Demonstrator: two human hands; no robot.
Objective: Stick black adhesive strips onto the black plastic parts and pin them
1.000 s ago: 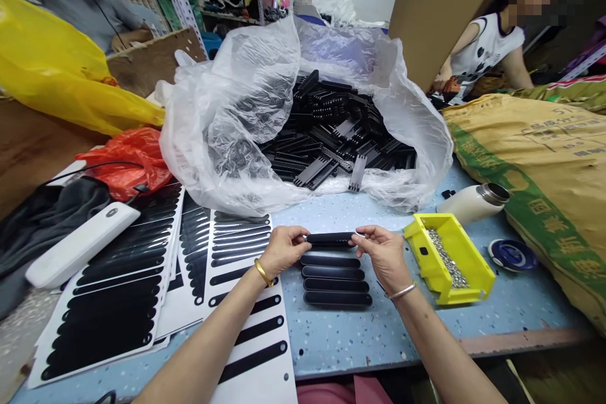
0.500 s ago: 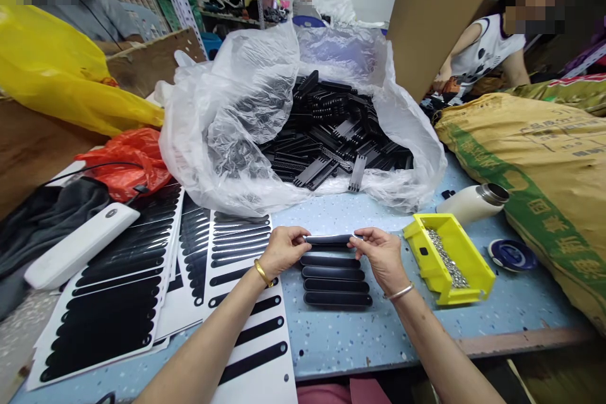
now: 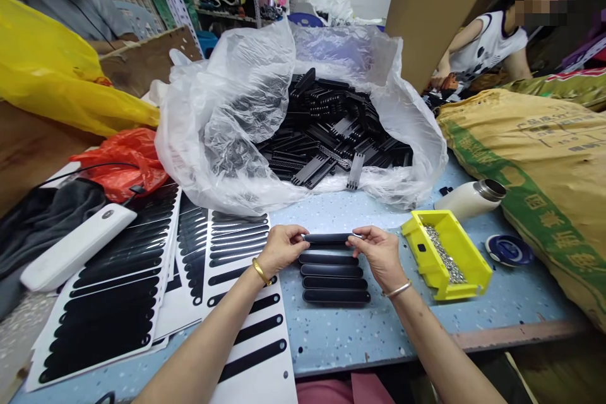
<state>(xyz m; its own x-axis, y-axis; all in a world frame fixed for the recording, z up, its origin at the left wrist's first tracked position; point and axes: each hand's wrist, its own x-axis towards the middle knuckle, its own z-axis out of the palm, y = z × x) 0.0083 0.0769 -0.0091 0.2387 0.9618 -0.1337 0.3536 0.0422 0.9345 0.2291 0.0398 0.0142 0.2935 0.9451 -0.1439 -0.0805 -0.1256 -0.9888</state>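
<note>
Left hand (image 3: 283,250) — black strip (image 3: 329,238) — right hand (image 3: 381,254)

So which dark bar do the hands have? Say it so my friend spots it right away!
Find the big see-through plastic bag on the blue speckled table. On its near side, a slim dark bar stretches between the left hand and the right hand. Both its ends are held, while four similar bars below it in the picture lie in a row.
</note>
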